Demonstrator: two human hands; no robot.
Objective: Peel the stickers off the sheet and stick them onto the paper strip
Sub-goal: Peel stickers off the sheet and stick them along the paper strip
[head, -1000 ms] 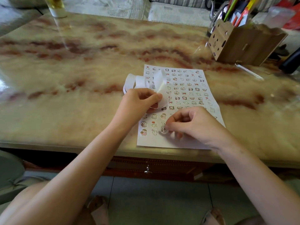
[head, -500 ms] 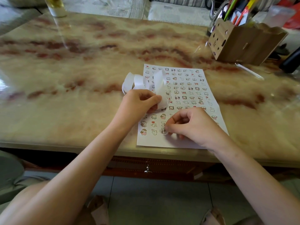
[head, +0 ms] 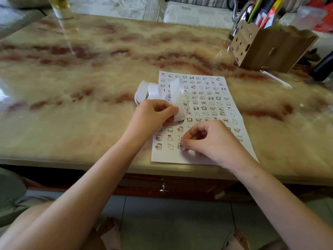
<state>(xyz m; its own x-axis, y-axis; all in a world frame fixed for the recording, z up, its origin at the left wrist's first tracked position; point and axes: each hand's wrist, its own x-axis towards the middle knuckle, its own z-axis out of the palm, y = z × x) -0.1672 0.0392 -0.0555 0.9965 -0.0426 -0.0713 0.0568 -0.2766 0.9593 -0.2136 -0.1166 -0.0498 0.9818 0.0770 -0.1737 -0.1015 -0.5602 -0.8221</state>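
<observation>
A white sticker sheet (head: 207,98) covered in several rows of small cartoon stickers lies on the marble table near its front edge. A curled white paper strip (head: 175,91) loops over the sheet's left side. My left hand (head: 155,114) pinches the near end of the strip between thumb and fingers. My right hand (head: 210,139) rests on the sheet's lower part, its curled fingertips picking at a sticker (head: 179,146) in the bottom row. Whether that sticker is lifted is too small to tell.
A brown cardboard holder (head: 270,47) full of pens stands at the back right, with a thin white stick (head: 275,78) and a dark object (head: 322,67) beside it. A glass (head: 60,8) stands at the back left. The table's front edge (head: 108,165) is just below the sheet.
Both hands stay almost where they were. The right fingertips keep working at the same bottom-row sticker, and the sheet has shifted very slightly.
</observation>
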